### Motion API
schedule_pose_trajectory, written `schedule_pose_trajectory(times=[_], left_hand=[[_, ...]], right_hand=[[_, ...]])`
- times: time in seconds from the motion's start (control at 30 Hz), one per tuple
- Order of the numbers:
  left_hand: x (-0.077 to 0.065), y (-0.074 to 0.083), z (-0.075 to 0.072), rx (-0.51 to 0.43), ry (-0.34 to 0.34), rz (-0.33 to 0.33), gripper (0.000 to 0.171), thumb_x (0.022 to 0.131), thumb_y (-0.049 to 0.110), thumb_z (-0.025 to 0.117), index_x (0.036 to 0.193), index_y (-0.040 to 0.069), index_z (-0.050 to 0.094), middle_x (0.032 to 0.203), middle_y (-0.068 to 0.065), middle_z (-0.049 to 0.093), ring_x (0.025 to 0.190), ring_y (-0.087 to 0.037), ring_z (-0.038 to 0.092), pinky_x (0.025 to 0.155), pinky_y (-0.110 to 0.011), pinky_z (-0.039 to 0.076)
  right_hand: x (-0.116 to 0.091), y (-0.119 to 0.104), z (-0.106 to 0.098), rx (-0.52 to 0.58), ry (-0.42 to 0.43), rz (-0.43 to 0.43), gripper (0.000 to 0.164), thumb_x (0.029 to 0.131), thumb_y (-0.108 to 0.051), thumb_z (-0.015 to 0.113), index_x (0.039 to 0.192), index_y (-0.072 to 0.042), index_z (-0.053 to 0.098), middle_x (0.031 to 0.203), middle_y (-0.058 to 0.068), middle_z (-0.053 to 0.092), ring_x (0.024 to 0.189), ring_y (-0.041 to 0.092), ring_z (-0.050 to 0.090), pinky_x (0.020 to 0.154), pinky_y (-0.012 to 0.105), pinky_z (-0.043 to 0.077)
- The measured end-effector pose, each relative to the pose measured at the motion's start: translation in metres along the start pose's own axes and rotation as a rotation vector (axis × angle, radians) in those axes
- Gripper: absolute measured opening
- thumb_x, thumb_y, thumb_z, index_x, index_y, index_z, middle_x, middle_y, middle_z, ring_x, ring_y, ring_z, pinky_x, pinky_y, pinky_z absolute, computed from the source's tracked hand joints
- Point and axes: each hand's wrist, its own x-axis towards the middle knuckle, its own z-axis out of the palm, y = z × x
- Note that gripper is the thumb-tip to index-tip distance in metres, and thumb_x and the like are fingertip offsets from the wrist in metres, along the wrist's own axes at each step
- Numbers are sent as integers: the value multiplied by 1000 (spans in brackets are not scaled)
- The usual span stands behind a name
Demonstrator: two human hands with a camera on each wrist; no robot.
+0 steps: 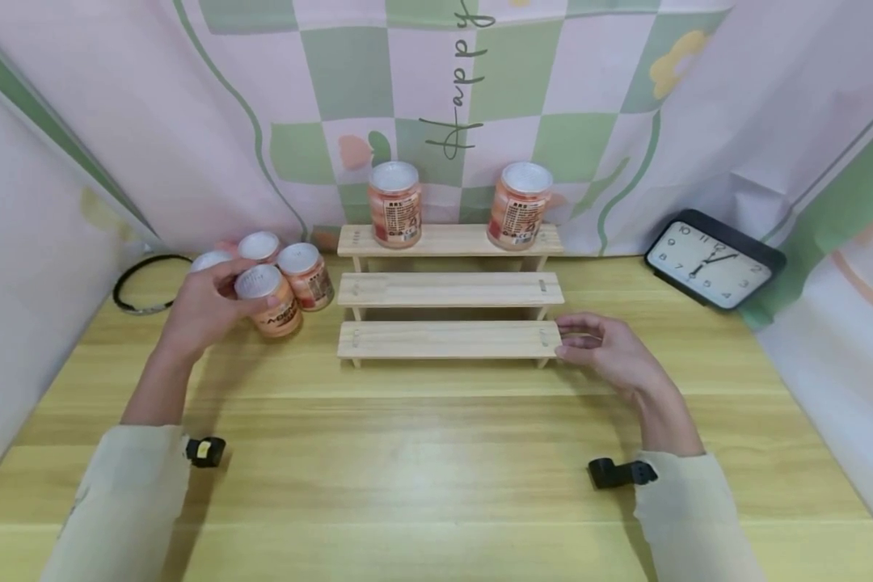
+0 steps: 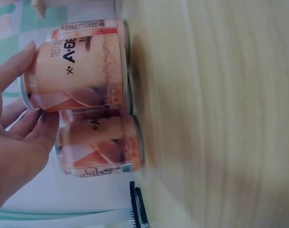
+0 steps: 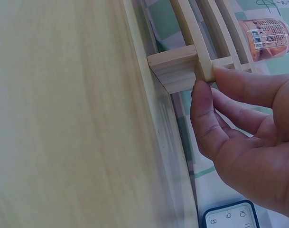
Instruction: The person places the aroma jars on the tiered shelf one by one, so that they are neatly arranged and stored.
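My left hand point(image 1: 207, 303) grips a can with an orange printed label point(image 1: 280, 314) near its top, thumb on one side and fingers on the other. In the left wrist view this can point(image 2: 80, 71) stands in front of similar cans, one of them point(image 2: 101, 145) beside it. At the right, my right hand point(image 1: 614, 352) pinches the end of the lowest step of a three-step wooden rack point(image 1: 447, 339). Thumb and fingertips meet at that board's corner point(image 3: 204, 71) in the right wrist view. Two more cans, one left point(image 1: 396, 214) and one right point(image 1: 518, 212), stand on the top step.
Next to the gripped can is another can point(image 1: 307, 279), with others partly hidden behind my left hand. A black cord loop point(image 1: 120, 291) lies at the far left. To the right of the rack, a black-framed clock point(image 1: 713, 259) leans by the checkered curtain point(image 1: 582, 81).
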Motion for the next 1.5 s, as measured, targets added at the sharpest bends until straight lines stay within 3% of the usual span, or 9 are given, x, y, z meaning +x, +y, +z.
schedule_pose_trajectory(times=[0.2, 0.53, 0.7, 0.93, 1.23, 1.5], left_hand=[[-6, 13, 1, -62, 14, -26, 60, 85, 17, 85, 135, -6, 60, 136, -20, 53, 109, -19, 56, 79, -10, 48], [-10, 35, 3, -138, 40, -45, 64, 82, 27, 88, 137, 6, 63, 144, -8, 52, 120, -26, 55, 78, -15, 53], [-11, 45, 5, -149, 49, -33, 61, 82, 27, 88, 136, 10, 65, 143, -6, 56, 113, -21, 58, 74, -16, 54], [-13, 59, 12, -146, 41, -20, 60, 82, 26, 88, 135, 9, 66, 138, -5, 55, 104, -17, 59, 72, -18, 52], [-8, 75, 23, -171, 35, 98, 55, 81, 18, 88, 131, 5, 69, 128, -9, 64, 101, -13, 62, 80, -18, 52], [-3, 88, 39, -215, 1, 146, 57, 81, 15, 88, 133, 5, 67, 128, -13, 63, 100, -16, 61, 72, -19, 54]], right_hand=[[-2, 1, 0, 8, 0, 0, 60, 95, 1, 66, 149, 7, 40, 145, 26, 45, 121, 30, 53, 90, 22, 53], [-5, 4, 0, 34, 2, -8, 60, 95, 3, 65, 149, 9, 38, 145, 28, 44, 121, 29, 53, 91, 23, 53], [-4, 5, 0, 37, 0, -13, 59, 95, 3, 65, 149, 9, 39, 144, 28, 45, 118, 26, 54, 92, 23, 53], [-4, 4, 1, 37, -8, -13, 59, 96, 1, 64, 149, 8, 39, 146, 27, 43, 124, 34, 51, 93, 25, 53], [-1, 2, 1, 6, 4, 3, 58, 97, 0, 65, 149, 4, 41, 146, 25, 44, 124, 34, 51, 90, 24, 53], [-1, 1, 1, 16, 5, 4, 59, 98, -1, 64, 150, 4, 39, 148, 25, 42, 125, 35, 50, 89, 22, 53]])
